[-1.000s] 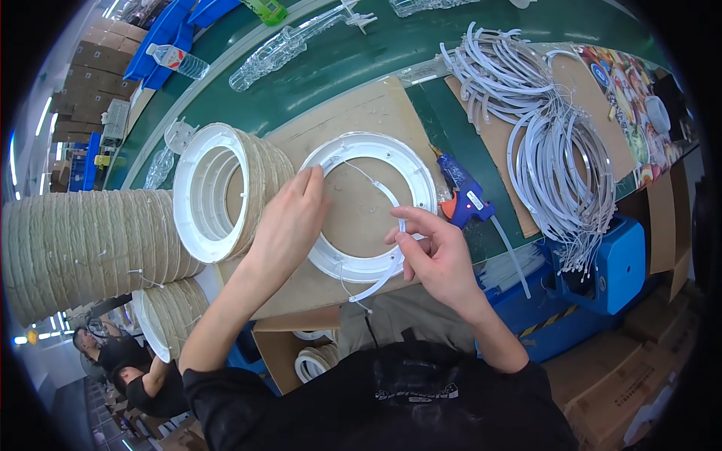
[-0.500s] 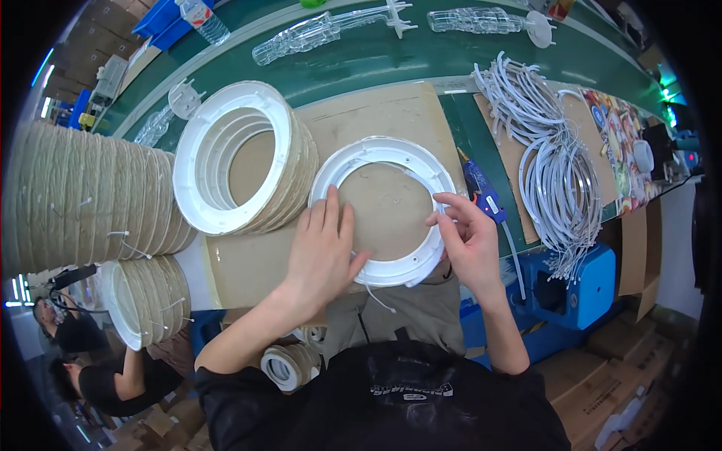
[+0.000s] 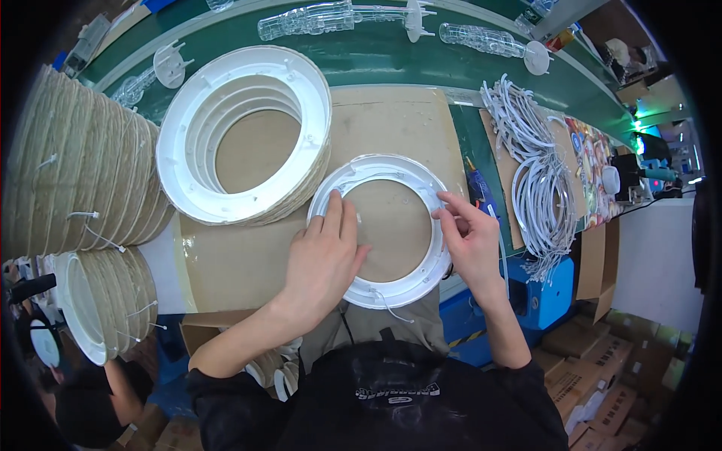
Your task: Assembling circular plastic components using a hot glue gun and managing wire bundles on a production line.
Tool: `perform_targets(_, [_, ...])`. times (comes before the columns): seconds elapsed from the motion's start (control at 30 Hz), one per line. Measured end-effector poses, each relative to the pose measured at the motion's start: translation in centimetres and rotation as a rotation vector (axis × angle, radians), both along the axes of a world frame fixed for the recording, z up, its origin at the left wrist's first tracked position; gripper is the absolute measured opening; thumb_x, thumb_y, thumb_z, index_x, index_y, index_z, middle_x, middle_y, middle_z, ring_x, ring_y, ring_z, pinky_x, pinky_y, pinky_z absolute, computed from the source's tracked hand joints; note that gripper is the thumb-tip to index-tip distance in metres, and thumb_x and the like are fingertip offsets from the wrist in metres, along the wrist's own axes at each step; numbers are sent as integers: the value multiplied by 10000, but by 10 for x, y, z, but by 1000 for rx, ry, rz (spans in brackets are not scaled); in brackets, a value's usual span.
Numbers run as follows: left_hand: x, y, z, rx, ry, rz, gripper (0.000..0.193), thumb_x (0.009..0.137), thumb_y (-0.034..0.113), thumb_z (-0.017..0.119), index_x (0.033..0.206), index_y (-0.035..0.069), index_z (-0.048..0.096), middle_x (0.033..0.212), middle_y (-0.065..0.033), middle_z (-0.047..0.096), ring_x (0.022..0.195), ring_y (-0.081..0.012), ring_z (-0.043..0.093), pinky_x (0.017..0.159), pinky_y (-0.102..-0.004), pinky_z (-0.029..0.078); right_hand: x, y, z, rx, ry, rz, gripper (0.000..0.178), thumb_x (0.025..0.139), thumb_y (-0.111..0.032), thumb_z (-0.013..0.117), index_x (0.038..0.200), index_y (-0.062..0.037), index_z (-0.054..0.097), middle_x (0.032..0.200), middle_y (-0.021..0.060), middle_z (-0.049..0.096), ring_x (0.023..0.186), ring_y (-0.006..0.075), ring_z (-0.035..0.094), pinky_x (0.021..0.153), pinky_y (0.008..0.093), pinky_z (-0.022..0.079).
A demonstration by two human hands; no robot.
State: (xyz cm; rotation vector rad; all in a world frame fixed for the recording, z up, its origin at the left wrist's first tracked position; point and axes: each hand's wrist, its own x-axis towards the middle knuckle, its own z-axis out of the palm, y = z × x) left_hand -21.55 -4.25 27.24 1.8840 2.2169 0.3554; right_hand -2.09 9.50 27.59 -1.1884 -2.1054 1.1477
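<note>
A white plastic ring (image 3: 383,294) lies at the table's near edge before me. Thin clear tubing or wire shows in its channel, and a short white lead hangs off its near side. My left hand (image 3: 323,255) rests on the ring's left side, fingers stretched out and thumb pointing into the opening. On the right side, my right hand (image 3: 470,237) has thumb and index finger at the inner rim, seemingly pinching it; any thin strand between them is too small to make out. Left of the ring stands a larger stack of white rings (image 3: 180,143) with a beige string-wrapped outside.
Beige wrapped cylinders (image 3: 83,165) crowd the left. A blue glue gun (image 3: 481,188) lies right of the ring, beside bundled white tubes (image 3: 541,195). Clear plastic pieces (image 3: 304,22) lie along the far green surface. A co-worker's arm (image 3: 120,387) holds a smaller wrapped cylinder (image 3: 113,301) at lower left.
The view has shifted, so the surroundings sit differently. The ring's white lead lies slightly farther right along its near side. Both hands keep nearly the same places on the ring.
</note>
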Motion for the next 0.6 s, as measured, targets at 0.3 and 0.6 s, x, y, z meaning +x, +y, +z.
perform_targets(0.3, [-10, -3, -15, 85, -67, -14, 441, 865, 250, 710, 1187, -29, 594, 1390, -226, 524, 944, -294, 675, 764, -377, 569, -11, 3, 12, 221, -305, 64, 276, 915, -16, 624, 1183, 18, 682, 809, 90, 719, 596, 94, 607, 570, 235, 479])
perform_targets(0.6, [-11, -6, -20, 135, -101, 10, 388, 847, 243, 726, 1121, -13, 629, 1378, -231, 540, 907, -274, 679, 764, -362, 559, -11, 4, 6, 112, -153, 78, 293, 935, -30, 616, 1215, 47, 654, 823, 56, 723, 623, 39, 580, 546, 212, 450])
